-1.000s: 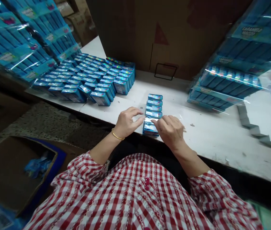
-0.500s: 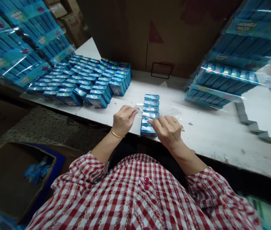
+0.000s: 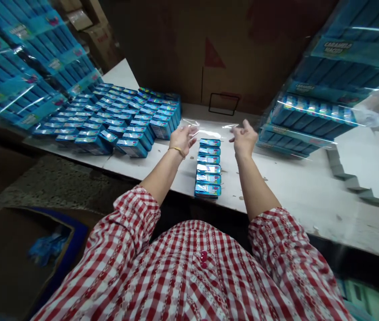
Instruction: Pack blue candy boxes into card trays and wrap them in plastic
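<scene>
Your six blue boxes [image 3: 208, 169], shiny-topped (a neat row), sit on the white table, between and mostly nearer you than the loosely parted fingers of your left hand [image 3: 181, 140] and right hand [image 3: 244, 139]; whether either pinches clear film [image 3: 209, 133], I can't tell.

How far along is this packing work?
Looks done: the film-covered stacks at left and right. In hand: a row of six blue packs, seemingly unwrapped, with clear film shining between the left hand and right hand; I can't tell how firmly it's gripped. Probably left: the many loose packs on the table.
</scene>
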`<state>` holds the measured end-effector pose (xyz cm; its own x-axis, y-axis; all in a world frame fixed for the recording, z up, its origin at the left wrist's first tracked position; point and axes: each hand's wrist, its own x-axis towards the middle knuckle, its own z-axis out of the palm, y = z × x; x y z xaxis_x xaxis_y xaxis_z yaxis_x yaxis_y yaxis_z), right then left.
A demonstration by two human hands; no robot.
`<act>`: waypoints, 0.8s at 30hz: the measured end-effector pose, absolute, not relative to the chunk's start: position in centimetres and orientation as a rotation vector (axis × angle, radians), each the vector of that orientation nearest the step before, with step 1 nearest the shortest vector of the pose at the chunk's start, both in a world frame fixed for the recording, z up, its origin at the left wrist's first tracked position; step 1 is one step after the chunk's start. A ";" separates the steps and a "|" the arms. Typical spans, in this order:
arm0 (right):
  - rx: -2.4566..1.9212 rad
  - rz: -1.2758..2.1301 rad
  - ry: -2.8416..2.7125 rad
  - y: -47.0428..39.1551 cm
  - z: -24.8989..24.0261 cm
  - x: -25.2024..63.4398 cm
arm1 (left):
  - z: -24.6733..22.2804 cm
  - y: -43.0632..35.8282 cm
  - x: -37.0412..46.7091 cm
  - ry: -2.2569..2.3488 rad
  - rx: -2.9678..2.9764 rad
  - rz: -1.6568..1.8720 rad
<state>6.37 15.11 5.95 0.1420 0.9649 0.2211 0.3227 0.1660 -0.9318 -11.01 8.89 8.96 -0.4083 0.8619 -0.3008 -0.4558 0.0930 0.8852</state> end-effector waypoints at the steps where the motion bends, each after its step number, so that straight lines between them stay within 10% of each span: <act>1: -1.233 0.779 -1.375 15.8 6.8 6.5 | 10.6 8.9 -11.0 1.237 0.497 1.599; 7: -0.882 0.835 -1.459 17.6 10.1 7.3 | 14.5 8.4 -11.4 0.894 1.020 1.854; 15: -1.290 1.422 -0.876 20.0 0.9 3.1 | 0.4 15.5 -11.9 1.314 0.333 1.542; 24: -1.506 0.857 -1.466 14.2 -4.4 4.8 | -3.7 11.6 -9.6 1.841 0.870 1.350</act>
